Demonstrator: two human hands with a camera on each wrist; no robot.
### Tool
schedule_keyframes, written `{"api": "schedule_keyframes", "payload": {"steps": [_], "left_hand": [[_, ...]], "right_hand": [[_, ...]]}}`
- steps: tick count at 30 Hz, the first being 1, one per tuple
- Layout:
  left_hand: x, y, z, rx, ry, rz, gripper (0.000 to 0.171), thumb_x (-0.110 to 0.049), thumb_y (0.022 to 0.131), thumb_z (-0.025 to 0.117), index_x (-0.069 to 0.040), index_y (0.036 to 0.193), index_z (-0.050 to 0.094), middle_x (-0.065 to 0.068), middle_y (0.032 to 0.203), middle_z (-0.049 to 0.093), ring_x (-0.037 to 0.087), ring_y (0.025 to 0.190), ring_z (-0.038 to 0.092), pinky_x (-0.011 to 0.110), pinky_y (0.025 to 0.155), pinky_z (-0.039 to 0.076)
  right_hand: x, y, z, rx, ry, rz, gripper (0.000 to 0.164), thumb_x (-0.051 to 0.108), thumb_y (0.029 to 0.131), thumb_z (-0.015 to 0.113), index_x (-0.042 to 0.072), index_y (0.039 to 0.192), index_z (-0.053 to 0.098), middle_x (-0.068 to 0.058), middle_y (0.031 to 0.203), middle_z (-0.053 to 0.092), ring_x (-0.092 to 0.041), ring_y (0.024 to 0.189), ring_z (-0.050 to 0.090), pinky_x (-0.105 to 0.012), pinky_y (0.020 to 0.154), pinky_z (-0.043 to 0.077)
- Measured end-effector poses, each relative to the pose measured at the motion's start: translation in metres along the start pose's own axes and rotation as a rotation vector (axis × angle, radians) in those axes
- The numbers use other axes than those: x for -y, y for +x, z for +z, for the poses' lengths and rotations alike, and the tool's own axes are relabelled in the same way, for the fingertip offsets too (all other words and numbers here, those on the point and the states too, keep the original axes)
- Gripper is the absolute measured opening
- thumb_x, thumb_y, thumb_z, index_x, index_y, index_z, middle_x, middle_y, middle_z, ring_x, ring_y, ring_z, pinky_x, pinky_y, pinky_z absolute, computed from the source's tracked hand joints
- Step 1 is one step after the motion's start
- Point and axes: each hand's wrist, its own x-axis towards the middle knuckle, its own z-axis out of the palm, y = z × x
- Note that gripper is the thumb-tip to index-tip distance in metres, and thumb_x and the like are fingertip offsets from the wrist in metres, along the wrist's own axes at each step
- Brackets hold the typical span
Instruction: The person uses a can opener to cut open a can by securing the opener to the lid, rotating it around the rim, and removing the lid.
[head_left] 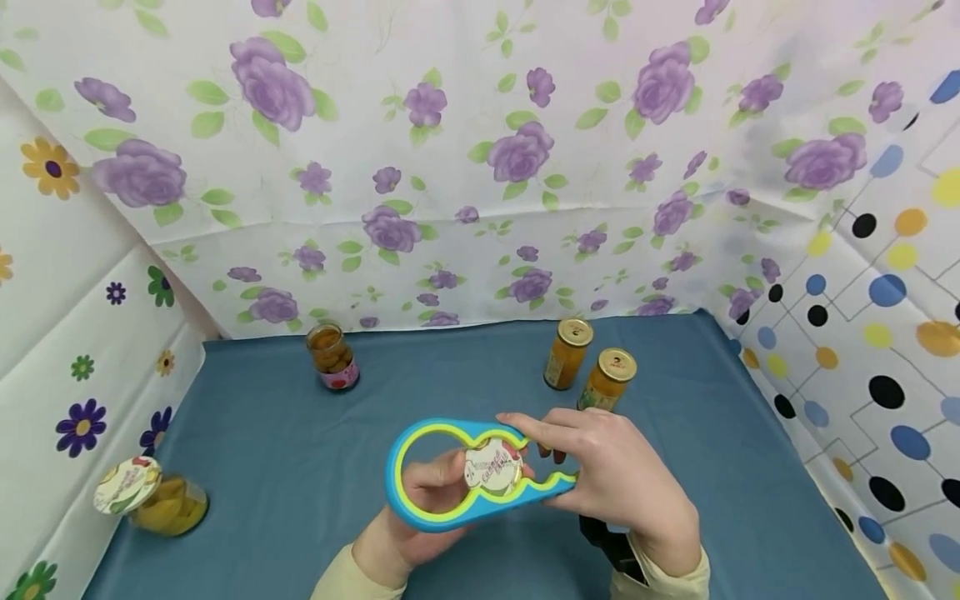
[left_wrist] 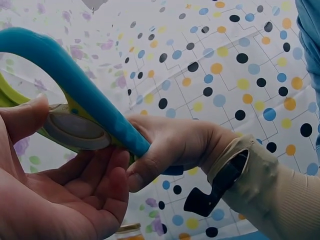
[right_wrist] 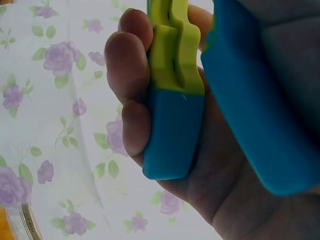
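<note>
The opener (head_left: 487, 505), a blue tool with a yellow-green inner lining, is held above the blue tablecloth (head_left: 450, 379) between the two hands, its large loop toward the left and its two handle ends toward the right. A printed lid (head_left: 492, 466) sits within the middle opening of the opener, decorated face upward in the head view; the left wrist view shows its pale underside. The left hand (head_left: 420, 542) is partly closed below the opener: the thumb bears on the edge of the lid and the bent fingers lie under it, so that the lid is pinched. The right hand (head_left: 611, 467) is closed round the handle ends of the opener, with the index finger extended along the upper handle and the thumb side at the lower one. A dark strap (left_wrist: 227, 175) encircles the right wrist, over a pale sleeve (left_wrist: 280, 200). At the rear left of the tablecloth stands an uncovered jar (head_left: 327, 354) with a pink label. At the front left stands a lidded jar (head_left: 171, 504) with yellowish contents and a patterned top. Two gold-lidded jars (head_left: 567, 354) with orange contents stand near each other at the rear right, beyond the right hand.
</note>
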Motion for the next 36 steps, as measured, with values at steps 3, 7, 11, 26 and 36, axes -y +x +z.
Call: {"api": "schedule_keyframes", "payload": {"steps": [3,7,11,26,36], "left_hand": [[-0.0017,-0.0024,0.0009,-0.024,0.011,-0.006,0.041,-0.033,0.106,0.043,-0.005,0.135,0.048,0.002,0.126,0.059,0.013,0.113,0.053,0.025,0.1,0.042],[-0.0035,-0.0034,0.0013,-0.041,0.014,-0.001,0.041,-0.032,0.105,0.044,-0.003,0.135,0.047,0.004,0.128,0.058,0.015,0.117,0.052,0.025,0.101,0.042],[-0.0049,-0.0023,0.0018,-0.025,0.023,0.004,0.04,-0.03,0.105,0.044,-0.003,0.135,0.048,0.003,0.128,0.058,0.014,0.117,0.052,0.025,0.101,0.042],[-0.0094,-0.0073,-0.0001,0.016,0.005,-0.013,0.034,-0.027,0.103,0.052,-0.006,0.13,0.054,0.003,0.122,0.061,0.013,0.113,0.055,0.022,0.096,0.046],[-0.0097,-0.0086,-0.0017,-0.009,0.006,-0.01,0.034,-0.027,0.103,0.053,-0.006,0.13,0.054,0.004,0.122,0.062,0.014,0.112,0.056,0.022,0.095,0.047]], "right_hand": [[0.001,0.0009,0.0007,0.004,-0.001,0.001,0.089,0.039,0.068,0.09,0.039,0.146,0.046,0.022,0.091,0.056,-0.003,0.065,0.043,-0.026,0.055,0.041],[0.0019,0.0018,0.0014,0.007,-0.018,0.004,0.093,0.037,0.066,0.091,0.042,0.146,0.044,0.023,0.091,0.055,-0.003,0.065,0.044,-0.025,0.055,0.041],[0.0028,0.0025,0.001,0.006,-0.026,0.009,0.094,0.038,0.066,0.092,0.043,0.146,0.043,0.023,0.09,0.055,-0.001,0.066,0.042,-0.024,0.054,0.041],[0.0073,0.0036,0.0021,0.03,-0.005,0.002,0.093,0.036,0.067,0.09,0.042,0.147,0.043,0.022,0.089,0.055,-0.002,0.064,0.044,-0.024,0.055,0.041],[0.0067,0.0044,0.0022,0.059,0.032,0.007,0.094,0.034,0.069,0.09,0.04,0.149,0.041,0.02,0.091,0.055,0.0,0.066,0.045,-0.024,0.056,0.043]]}}
